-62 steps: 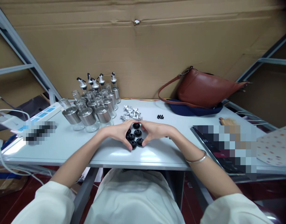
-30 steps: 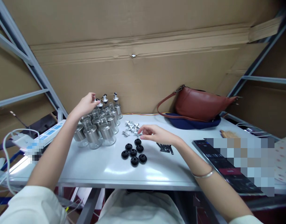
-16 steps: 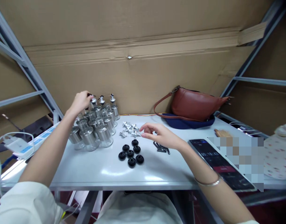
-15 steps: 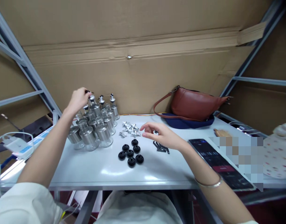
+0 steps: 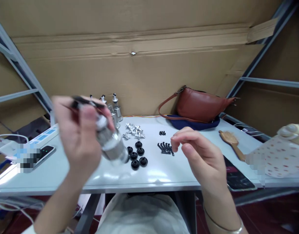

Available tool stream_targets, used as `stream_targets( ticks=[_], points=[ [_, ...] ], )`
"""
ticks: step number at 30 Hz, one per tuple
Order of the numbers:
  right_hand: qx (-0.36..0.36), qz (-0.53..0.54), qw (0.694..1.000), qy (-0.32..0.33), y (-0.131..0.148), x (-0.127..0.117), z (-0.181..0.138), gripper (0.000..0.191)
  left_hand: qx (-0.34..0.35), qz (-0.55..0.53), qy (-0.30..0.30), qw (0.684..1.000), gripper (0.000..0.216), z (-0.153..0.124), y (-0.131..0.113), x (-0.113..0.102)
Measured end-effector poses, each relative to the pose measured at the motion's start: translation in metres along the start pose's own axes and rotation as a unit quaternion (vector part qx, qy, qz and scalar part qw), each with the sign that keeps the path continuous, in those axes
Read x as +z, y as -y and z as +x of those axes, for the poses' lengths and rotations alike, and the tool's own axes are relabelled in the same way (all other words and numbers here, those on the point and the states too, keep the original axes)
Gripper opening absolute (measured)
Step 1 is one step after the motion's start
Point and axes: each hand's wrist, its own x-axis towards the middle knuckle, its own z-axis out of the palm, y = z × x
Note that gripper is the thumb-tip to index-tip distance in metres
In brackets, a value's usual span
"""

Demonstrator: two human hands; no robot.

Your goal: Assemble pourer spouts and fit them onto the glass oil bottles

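My left hand (image 5: 78, 136) is raised close to the camera and grips a glass bottle with a steel band and a pourer top (image 5: 110, 143), tilted so its base points right and down. My right hand (image 5: 200, 156) hovers over the table's front edge with curled fingers apart and nothing in them. Between the hands, several black round caps (image 5: 137, 156) lie on the white table (image 5: 154, 175). Behind them lie small white plastic parts (image 5: 132, 130) and short black pins (image 5: 166, 148). More pourer bottles (image 5: 114, 107) stand at the back left, partly hidden by my left hand.
A brown leather bag (image 5: 200, 105) lies on a dark blue cloth at the back right. A wooden hairbrush (image 5: 231, 143), a phone (image 5: 234, 177) and a dotted cloth (image 5: 278, 156) are on the right. A power strip (image 5: 42, 136) and cables sit left. Cardboard walls stand behind.
My left hand has lifted one bottle out of the group and brought it toward me, tilted. My right hand has drawn back from the white parts and risen toward the camera.
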Motion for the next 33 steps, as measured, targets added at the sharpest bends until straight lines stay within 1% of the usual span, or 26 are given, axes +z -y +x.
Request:
stream_targets(
  ticks=[1, 2, 3, 5, 7, 10, 12, 15, 17, 20, 23, 25, 28, 30, 33],
  points=[
    [-0.005, -0.011, 1.0, -0.003, 0.002, 0.001, -0.004, 0.014, 0.026, -0.066, 0.002, 0.998, 0.015, -0.017, 0.003, 0.009],
    [-0.007, -0.022, 1.0, 0.001, 0.003, 0.003, -0.009, 0.014, 0.014, -0.105, 0.039, 0.994, 0.012, -0.032, 0.008, 0.018],
    [-0.007, -0.031, 0.999, 0.011, 0.004, 0.005, -0.012, 0.014, 0.01, -0.129, 0.053, 0.99, 0.01, -0.044, 0.013, 0.026],
    [-0.005, -0.037, 0.999, 0.034, 0.004, 0.009, -0.019, 0.018, 0.003, -0.144, 0.067, 0.987, 0.009, -0.061, 0.024, 0.039],
    [0.0, -0.032, 0.998, 0.045, 0.003, 0.014, -0.023, 0.024, -0.003, -0.145, 0.097, 0.985, 0.009, -0.07, 0.034, 0.048],
    [0.013, -0.021, 0.999, 0.047, 0.0, 0.018, -0.025, 0.03, 0.001, -0.152, 0.159, 0.975, 0.009, -0.076, 0.043, 0.058],
    [0.015, -0.021, 0.998, 0.054, -0.002, 0.018, -0.025, 0.03, 0.006, -0.154, 0.178, 0.972, 0.01, -0.077, 0.047, 0.062],
    [0.011, -0.032, 0.998, 0.056, -0.003, 0.017, -0.022, 0.027, 0.001, -0.155, 0.188, 0.97, 0.01, -0.077, 0.049, 0.065],
    [0.011, -0.042, 0.998, 0.049, -0.003, 0.016, -0.02, 0.027, -0.006, -0.163, 0.211, 0.964, 0.014, -0.077, 0.049, 0.064],
    [0.014, -0.056, 0.997, 0.045, -0.004, 0.016, -0.017, 0.028, -0.027, -0.179, 0.259, 0.949, 0.03, -0.079, 0.05, 0.057],
    [0.019, -0.075, 0.995, 0.058, -0.006, 0.017, -0.013, 0.03, -0.076, -0.171, 0.29, 0.939, 0.041, -0.085, 0.053, 0.051],
    [0.024, -0.09, 0.992, 0.08, -0.009, 0.017, -0.011, 0.031, -0.115, -0.174, 0.292, 0.933, 0.042, -0.089, 0.056, 0.05],
    [0.027, -0.101, 0.989, 0.107, -0.013, 0.018, -0.008, 0.026, -0.157, -0.214, 0.272, 0.925, 0.041, -0.092, 0.06, 0.052],
    [0.023, -0.094, 0.989, 0.108, -0.015, 0.018, -0.008, 0.02, -0.171, -0.228, 0.262, 0.922, 0.042, -0.092, 0.061, 0.054],
    [0.025, -0.048, 0.993, 0.108, -0.015, 0.02, -0.009, 0.018, -0.171, -0.218, 0.271, 0.922, 0.039, -0.091, 0.06, 0.056]
  ],
)
